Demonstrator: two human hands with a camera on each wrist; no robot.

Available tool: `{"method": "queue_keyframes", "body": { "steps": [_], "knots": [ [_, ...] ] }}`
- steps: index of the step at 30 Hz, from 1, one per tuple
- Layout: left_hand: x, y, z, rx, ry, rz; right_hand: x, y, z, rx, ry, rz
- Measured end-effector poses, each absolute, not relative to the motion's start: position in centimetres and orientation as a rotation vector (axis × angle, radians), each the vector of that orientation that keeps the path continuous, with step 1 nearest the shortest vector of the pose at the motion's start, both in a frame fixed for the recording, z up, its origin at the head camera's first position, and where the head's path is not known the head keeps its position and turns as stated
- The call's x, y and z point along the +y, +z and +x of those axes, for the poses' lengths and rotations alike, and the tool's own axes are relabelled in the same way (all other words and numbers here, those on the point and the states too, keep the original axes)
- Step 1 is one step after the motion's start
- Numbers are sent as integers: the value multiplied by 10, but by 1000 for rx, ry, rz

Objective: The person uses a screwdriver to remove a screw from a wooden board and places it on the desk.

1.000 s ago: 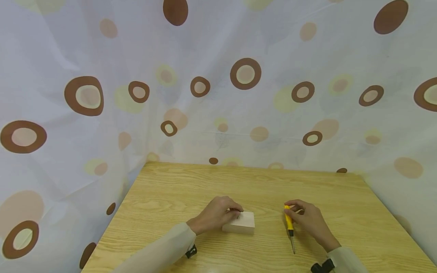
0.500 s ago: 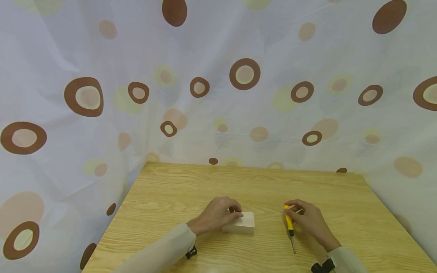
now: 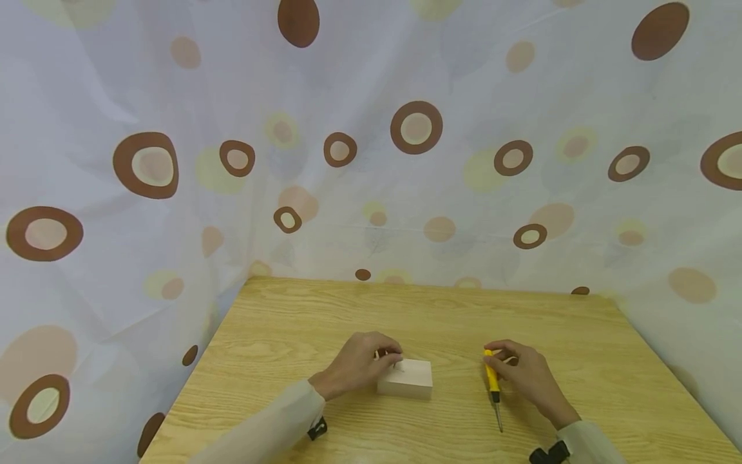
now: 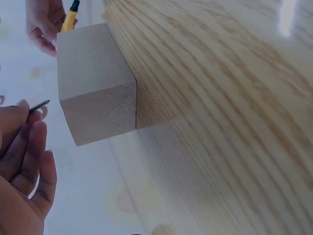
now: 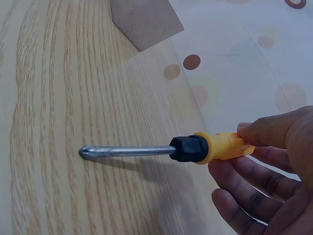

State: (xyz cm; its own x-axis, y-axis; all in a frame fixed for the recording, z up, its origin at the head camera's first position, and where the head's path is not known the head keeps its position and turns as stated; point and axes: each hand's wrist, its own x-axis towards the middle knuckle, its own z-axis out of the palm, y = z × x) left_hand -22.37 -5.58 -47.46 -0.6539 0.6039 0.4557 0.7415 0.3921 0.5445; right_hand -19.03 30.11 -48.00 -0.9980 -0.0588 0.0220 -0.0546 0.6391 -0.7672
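Observation:
Between thumb and fingertips, my left hand [image 3: 361, 364] pinches a small dark screw [image 4: 40, 105], its pointed end toward a pale wooden block [image 3: 413, 380]. In the left wrist view the screw stays apart from the block, just above its top face. My right hand [image 3: 526, 377] holds a screwdriver [image 3: 492, 380] by its yellow handle, to the right of the block. The screwdriver's black collar and metal shaft [image 5: 129, 152] show in the right wrist view, the tip angled down close to the table. The screw's head is hidden by my left fingers.
The wood-grain table [image 3: 440, 322] lies under both hands. Behind it and along both sides hangs a white curtain [image 3: 371, 187] with brown and beige spots. A black wrist strap piece [image 3: 549, 453] shows at the right sleeve.
My left hand has drawn back a little to the left, from over the middle of the block toward its left end. The right hand and screwdriver stay nearly still.

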Motion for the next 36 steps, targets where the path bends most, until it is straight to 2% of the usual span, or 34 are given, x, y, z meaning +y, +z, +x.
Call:
{"method": "queue_keyframes", "body": {
  "steps": [36],
  "knots": [
    [-114,-484,-217,-2446,-1163,-1033,304,-485,-190,2831,-1369,-122]
  ]
}}
